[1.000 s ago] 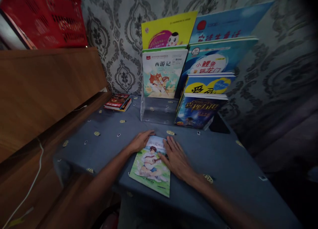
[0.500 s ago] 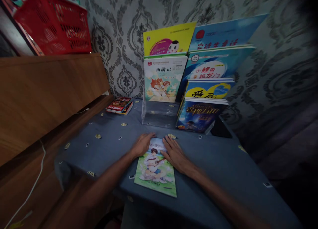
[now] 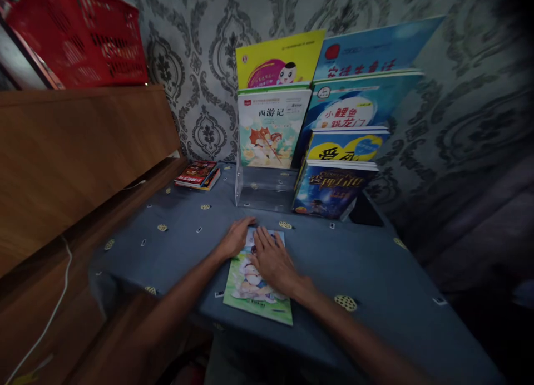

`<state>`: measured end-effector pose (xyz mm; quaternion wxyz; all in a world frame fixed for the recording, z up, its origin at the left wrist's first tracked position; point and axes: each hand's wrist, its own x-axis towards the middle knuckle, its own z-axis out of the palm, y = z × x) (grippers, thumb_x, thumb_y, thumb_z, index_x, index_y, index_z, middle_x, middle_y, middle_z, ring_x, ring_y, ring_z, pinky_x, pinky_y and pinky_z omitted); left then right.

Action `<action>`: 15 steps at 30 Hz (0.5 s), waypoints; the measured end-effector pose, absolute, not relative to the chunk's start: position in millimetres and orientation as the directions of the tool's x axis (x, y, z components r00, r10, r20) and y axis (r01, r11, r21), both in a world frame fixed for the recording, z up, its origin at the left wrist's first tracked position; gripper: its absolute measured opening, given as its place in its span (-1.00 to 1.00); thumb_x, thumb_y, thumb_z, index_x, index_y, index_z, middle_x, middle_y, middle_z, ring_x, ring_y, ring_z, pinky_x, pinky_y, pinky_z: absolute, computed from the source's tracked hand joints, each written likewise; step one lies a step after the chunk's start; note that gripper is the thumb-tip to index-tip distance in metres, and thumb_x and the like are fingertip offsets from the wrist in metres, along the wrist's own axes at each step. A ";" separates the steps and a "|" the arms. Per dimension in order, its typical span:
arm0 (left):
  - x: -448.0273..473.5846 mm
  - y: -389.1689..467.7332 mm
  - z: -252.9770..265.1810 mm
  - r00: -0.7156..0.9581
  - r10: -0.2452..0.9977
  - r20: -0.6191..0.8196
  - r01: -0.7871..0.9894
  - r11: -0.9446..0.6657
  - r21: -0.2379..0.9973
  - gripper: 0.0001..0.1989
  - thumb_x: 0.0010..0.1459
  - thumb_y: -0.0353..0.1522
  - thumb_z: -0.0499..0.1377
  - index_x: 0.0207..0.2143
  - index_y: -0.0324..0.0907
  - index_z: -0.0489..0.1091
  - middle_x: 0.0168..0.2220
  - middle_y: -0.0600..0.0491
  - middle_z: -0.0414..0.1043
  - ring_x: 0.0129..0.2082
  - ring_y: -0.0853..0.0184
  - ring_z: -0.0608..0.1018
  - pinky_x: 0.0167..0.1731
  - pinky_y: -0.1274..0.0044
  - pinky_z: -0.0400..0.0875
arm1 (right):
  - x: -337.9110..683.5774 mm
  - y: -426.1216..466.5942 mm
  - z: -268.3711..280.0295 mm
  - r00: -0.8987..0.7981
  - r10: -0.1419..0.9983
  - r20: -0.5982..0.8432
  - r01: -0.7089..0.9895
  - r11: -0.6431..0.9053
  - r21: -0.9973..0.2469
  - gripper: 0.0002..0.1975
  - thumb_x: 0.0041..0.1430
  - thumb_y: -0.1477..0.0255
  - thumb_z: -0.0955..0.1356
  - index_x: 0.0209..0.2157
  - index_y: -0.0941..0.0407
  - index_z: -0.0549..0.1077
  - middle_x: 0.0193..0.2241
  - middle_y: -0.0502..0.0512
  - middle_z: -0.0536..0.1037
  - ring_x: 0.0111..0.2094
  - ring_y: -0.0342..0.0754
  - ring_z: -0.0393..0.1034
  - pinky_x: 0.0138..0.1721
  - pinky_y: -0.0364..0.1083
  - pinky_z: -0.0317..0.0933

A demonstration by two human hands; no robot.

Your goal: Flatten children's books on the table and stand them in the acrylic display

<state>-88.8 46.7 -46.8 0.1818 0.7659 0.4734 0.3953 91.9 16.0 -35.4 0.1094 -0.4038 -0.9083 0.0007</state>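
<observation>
Right hand (image 3: pixel 273 263) flat on green illustrated book (image 3: pixel 252 296).

Dim, cool light lay over the clear book rack (image 3: pixel 267 197), its plastic faintly glinting, while the booklet (image 3: pixel 252 301) in front of it showed pale but soft, the red basket (image 3: pixel 79 40) to its left looked skewed by the wide lens, and the wallpaper (image 3: pixel 467 101) rightward smeared toward near-black shadow.

Smooth paper booklet (image 3: pixel 255 297) (matt tablecloth (image 3: pixel 354 254))
</observation>
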 end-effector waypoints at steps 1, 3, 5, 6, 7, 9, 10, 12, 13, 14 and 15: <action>-90.1 47.9 -47.1 0.217 0.876 0.430 0.558 -0.473 0.682 -0.55 0.24 -0.53 -0.05 0.14 -0.18 0.34 0.06 -0.10 0.53 0.09 0.24 0.54 0.17 0.29 0.39 | 86.1 12.3 -34.2 -0.664 0.722 0.194 0.718 0.688 -0.103 -0.36 0.41 0.21 0.11 0.34 0.32 0.19 0.36 0.42 0.15 0.43 0.18 -0.08 0.39 0.27 -0.17; -93.0 50.1 -46.5 0.177 0.898 0.402 0.506 -0.433 0.746 -0.56 0.24 -0.53 -0.05 0.13 -0.18 0.33 0.03 -0.09 0.55 0.06 0.27 0.56 0.14 0.33 0.42 | 75.5 5.6 -29.8 -0.689 0.702 0.180 0.691 0.711 -0.130 -0.37 0.41 0.22 0.12 0.35 0.32 0.18 0.37 0.42 0.13 0.43 0.17 -0.09 0.39 0.25 -0.16; -95.8 51.7 -44.7 0.158 0.919 0.361 0.460 -0.392 0.797 -0.55 0.20 -0.55 -0.05 0.11 -0.18 0.34 0.02 -0.09 0.56 0.05 0.27 0.58 0.12 0.33 0.42 | 67.7 1.2 -24.2 -0.709 0.686 0.162 0.669 0.728 -0.152 -0.40 0.41 0.25 0.15 0.33 0.32 0.22 0.37 0.43 0.14 0.43 0.17 -0.08 0.39 0.24 -0.15; -97.0 52.2 -43.7 0.154 0.926 0.344 0.443 -0.376 0.814 -0.54 0.17 -0.56 -0.04 0.10 -0.19 0.35 0.01 -0.10 0.56 0.04 0.27 0.58 0.13 0.32 0.42 | 65.1 -0.1 -21.5 -0.718 0.679 0.154 0.660 0.734 -0.162 -0.43 0.41 0.28 0.16 0.31 0.32 0.25 0.37 0.44 0.15 0.42 0.19 -0.07 0.39 0.25 -0.15; -98.0 52.6 -42.8 0.152 0.931 0.331 0.429 -0.364 0.827 -0.52 0.14 -0.58 -0.04 0.08 -0.20 0.36 0.01 -0.10 0.57 0.04 0.26 0.58 0.13 0.31 0.41 | 63.5 -0.6 -19.2 -0.725 0.672 0.152 0.650 0.740 -0.171 -0.45 0.41 0.30 0.17 0.28 0.32 0.27 0.36 0.45 0.16 0.42 0.20 -0.06 0.39 0.27 -0.15; -99.5 53.3 -41.4 0.145 0.938 0.315 0.407 -0.347 0.845 -0.51 0.08 -0.59 -0.03 0.06 -0.22 0.37 0.01 -0.12 0.57 0.04 0.23 0.58 0.15 0.28 0.40 | 62.9 -0.1 -16.3 -0.740 0.653 0.162 0.627 0.757 -0.185 -0.52 0.42 0.35 0.17 0.24 0.29 0.32 0.34 0.45 0.20 0.41 0.22 -0.03 0.38 0.31 -0.16; -100.0 53.5 -41.0 0.143 0.940 0.309 0.397 -0.341 0.852 -0.51 0.07 -0.59 -0.04 0.05 -0.22 0.37 0.00 -0.12 0.57 0.04 0.23 0.58 0.15 0.28 0.40 | 63.5 0.5 -15.6 -0.750 0.640 0.168 0.612 0.767 -0.190 -0.56 0.43 0.38 0.16 0.22 0.26 0.35 0.33 0.44 0.23 0.41 0.22 -0.02 0.37 0.33 -0.15; -100.3 53.8 -40.4 0.143 0.944 0.298 0.387 -0.330 0.861 -0.51 0.06 -0.58 -0.04 0.04 -0.22 0.38 -0.01 -0.11 0.58 0.03 0.25 0.59 0.14 0.29 0.40 | 65.8 1.1 -14.8 -0.766 0.615 0.187 0.585 0.787 -0.194 -0.61 0.43 0.45 0.16 0.17 0.21 0.39 0.30 0.42 0.28 0.40 0.20 0.01 0.36 0.34 -0.13; -100.2 53.7 -40.1 0.144 0.945 0.294 0.390 -0.327 0.861 -0.52 0.07 -0.58 -0.04 0.03 -0.22 0.38 -0.01 -0.10 0.58 0.02 0.26 0.59 0.14 0.31 0.40 | 67.2 0.6 -14.3 -0.773 0.603 0.196 0.572 0.797 -0.194 -0.63 0.42 0.49 0.16 0.15 0.20 0.40 0.29 0.40 0.31 0.39 0.18 0.03 0.36 0.33 -0.12; -99.9 53.4 -39.7 0.144 0.945 0.293 0.398 -0.326 0.857 -0.53 0.08 -0.58 -0.05 0.03 -0.21 0.38 -0.02 -0.09 0.59 0.02 0.27 0.59 0.14 0.31 0.41 | 68.5 -0.6 -13.5 -0.781 0.590 0.202 0.559 0.806 -0.194 -0.64 0.40 0.53 0.18 0.14 0.19 0.41 0.27 0.39 0.33 0.39 0.17 0.05 0.36 0.31 -0.11; -99.4 53.0 -39.1 0.145 0.945 0.294 0.410 -0.327 0.851 -0.54 0.10 -0.57 -0.05 0.02 -0.21 0.38 -0.02 -0.09 0.59 0.02 0.27 0.59 0.13 0.31 0.40 | 69.7 -2.5 -12.1 -0.791 0.576 0.207 0.543 0.817 -0.195 -0.64 0.37 0.55 0.20 0.13 0.18 0.41 0.26 0.37 0.34 0.38 0.15 0.06 0.36 0.29 -0.11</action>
